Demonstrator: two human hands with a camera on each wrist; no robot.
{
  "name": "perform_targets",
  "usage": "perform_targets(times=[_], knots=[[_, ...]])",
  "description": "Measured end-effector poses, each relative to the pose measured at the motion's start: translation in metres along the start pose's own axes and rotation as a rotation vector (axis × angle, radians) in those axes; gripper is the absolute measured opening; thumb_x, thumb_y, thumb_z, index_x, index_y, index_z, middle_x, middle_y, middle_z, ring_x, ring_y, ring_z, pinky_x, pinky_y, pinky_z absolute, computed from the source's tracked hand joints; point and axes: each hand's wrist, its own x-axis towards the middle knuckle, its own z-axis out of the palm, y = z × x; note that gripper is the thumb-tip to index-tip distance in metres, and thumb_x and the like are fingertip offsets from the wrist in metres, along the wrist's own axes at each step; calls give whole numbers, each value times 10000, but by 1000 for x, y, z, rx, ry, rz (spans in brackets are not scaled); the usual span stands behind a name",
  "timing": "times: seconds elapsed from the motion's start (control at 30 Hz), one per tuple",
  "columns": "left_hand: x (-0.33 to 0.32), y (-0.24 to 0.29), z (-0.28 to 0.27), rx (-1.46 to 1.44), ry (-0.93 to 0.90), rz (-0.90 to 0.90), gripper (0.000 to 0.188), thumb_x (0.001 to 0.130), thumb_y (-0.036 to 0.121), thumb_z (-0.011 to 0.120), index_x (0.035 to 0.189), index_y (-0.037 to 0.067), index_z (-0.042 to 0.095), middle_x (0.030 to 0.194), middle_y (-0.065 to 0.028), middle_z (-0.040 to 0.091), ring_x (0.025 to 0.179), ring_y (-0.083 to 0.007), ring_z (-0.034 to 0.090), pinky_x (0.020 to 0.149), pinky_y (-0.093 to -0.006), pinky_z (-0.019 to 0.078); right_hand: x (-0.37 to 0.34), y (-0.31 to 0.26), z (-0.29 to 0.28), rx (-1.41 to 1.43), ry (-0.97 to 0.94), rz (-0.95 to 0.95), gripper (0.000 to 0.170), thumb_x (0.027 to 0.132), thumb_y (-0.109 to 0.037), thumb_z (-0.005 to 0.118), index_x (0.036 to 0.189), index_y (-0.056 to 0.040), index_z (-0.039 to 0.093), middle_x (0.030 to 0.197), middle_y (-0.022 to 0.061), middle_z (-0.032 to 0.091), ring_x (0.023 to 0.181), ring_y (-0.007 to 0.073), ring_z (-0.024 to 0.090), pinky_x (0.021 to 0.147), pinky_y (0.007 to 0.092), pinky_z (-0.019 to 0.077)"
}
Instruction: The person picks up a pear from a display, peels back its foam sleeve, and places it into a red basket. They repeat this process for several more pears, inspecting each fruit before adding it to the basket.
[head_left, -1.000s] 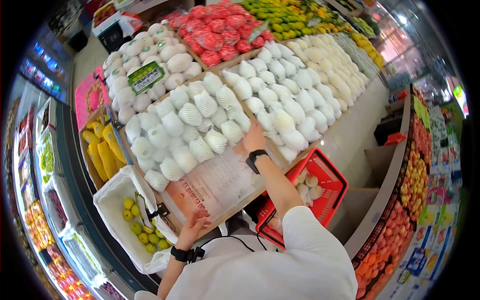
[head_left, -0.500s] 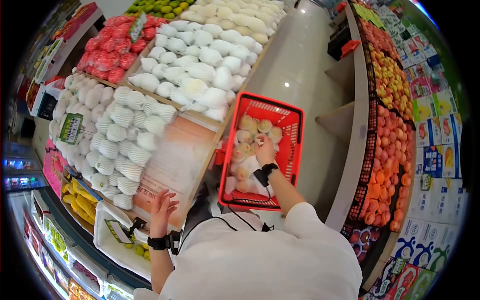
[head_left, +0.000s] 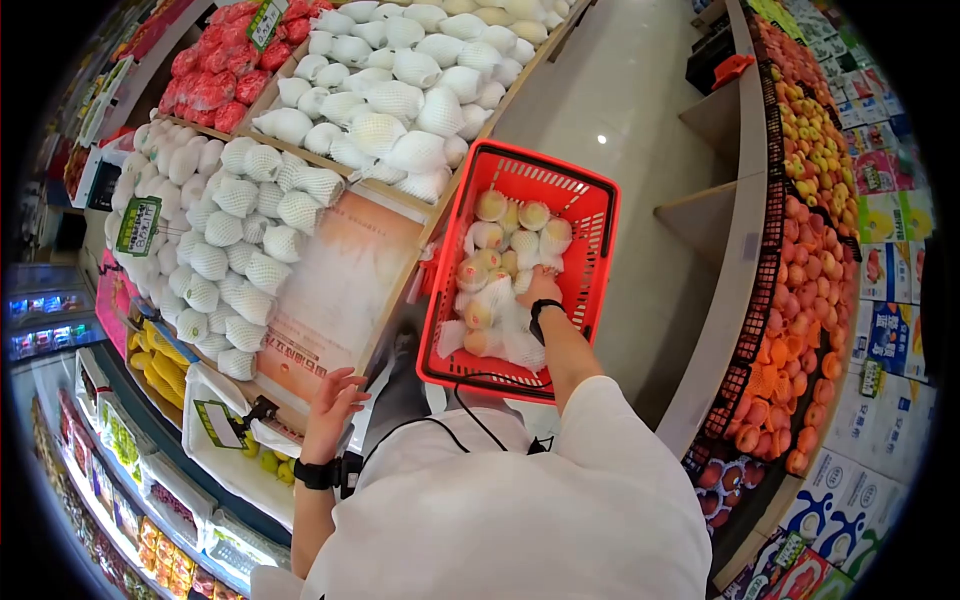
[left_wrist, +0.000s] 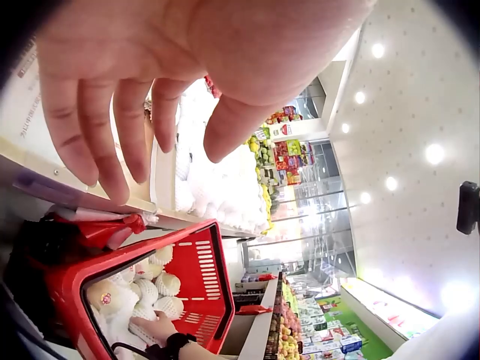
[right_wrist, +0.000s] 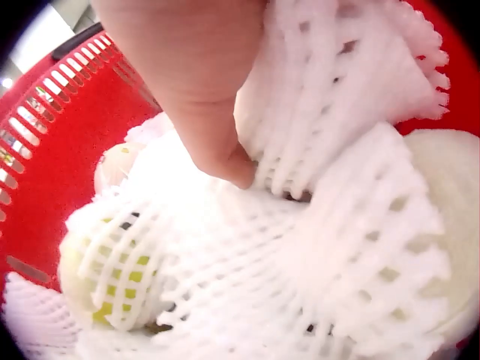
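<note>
My right hand [head_left: 538, 285] is down inside the red shopping basket [head_left: 606, 235], among pale round fruits in white foam nets. In the right wrist view its thumb presses against the side of a foam-netted fruit [right_wrist: 337, 90]; the other fingers are hidden behind hand and fruit. More netted fruits [head_left: 487, 235] lie around it, several with yellowish skin showing through the mesh [right_wrist: 120, 277]. My left hand [head_left: 332, 405] hovers in the air left of the basket, near the stand's front corner. Its fingers are spread and loosely bent, holding nothing, as the left wrist view shows.
Left of the basket is a wooden display stand [head_left: 392, 280] with netted fruits [head_left: 240, 230] and a bare orange-printed board [head_left: 330, 270]. A white-lined crate [head_left: 205, 440] holds green fruits. Right of the aisle floor [head_left: 600, 110] runs a shelf of peaches [head_left: 795, 300]. Cables cross the basket's near rim.
My right hand has gone from the fruits on the stand down into the basket, then towards its right side. The head view has swung right. My left hand stays raised and loose.
</note>
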Motion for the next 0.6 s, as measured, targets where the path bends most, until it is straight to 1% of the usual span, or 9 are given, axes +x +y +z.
perform_targets(times=[0.03,0.13,0.17,0.2,0.27,0.33,0.4,0.47,0.6], knots=[[-1,1,1,-2,4,6,339,932,178,515,1249,75,455,1134,-74,578,934,-155,599,795,-270,451,-7,-3,-11,17,16,-18,804,592,-269,771,1258,-70,369,1222,235,470,1075,371,550,868,404,495],[-3,7,8,-16,1,42,338,935,189,516,1247,73,457,1134,-72,579,945,-158,600,793,-268,451,-32,-4,-36,203,155,-153,786,584,-290,782,1236,-73,401,1160,226,522,1045,379,561,856,410,492],[-2,10,10,7,-17,61,340,931,173,523,1247,66,455,1129,-68,581,945,-166,604,809,-281,456,-44,-6,-47,293,194,-220,775,582,-290,795,1226,-80,420,1113,211,544,999,346,584,837,397,488],[-2,14,12,28,-32,82,343,928,158,531,1247,60,452,1124,-64,583,945,-175,607,824,-294,461,-56,-11,-56,290,201,-235,775,582,-290,795,1226,-80,420,1113,211,544,999,346,584,837,397,488],[5,16,17,71,-91,185,370,915,127,549,1260,53,439,1160,-70,563,983,-185,596,853,-312,461,-83,-24,-76,497,214,-501,813,579,-278,810,1244,-67,392,1145,210,525,1029,312,556,880,401,462],[8,25,26,112,-135,284,401,901,96,567,1273,47,427,1196,-75,543,1020,-194,585,881,-331,461,-152,-66,-129,615,161,-582,788,599,-248,804,1250,-71,396,1146,181,511,1044,274,534,894,370,441],[11,42,41,183,-283,405,568,845,-10,593,1348,60,339,1337,-102,398,1173,-206,495,914,-319,453,-203,-106,-155,733,91,-664,764,620,-219,799,1257,-76,400,1147,152,497,1059,237,511,907,340,419],[7,64,59,258,-240,533,770,769,21,699,1395,85,256,1403,-103,295,1229,-242,433,930,-327,448,-232,-136,-160,849,39,-875,727,683,-207,789,1251,-36,368,1136,143,523,1089,220,514,927,331,423],[-2,82,55,494,-62,779,977,658,87,812,1421,93,201,1404,-116,271,1250,-273,395,970,-343,419,-266,-176,-152,855,-54,-975,713,726,-202,748,1290,-18,353,1215,165,473,1103,249,511,939,343,419]])
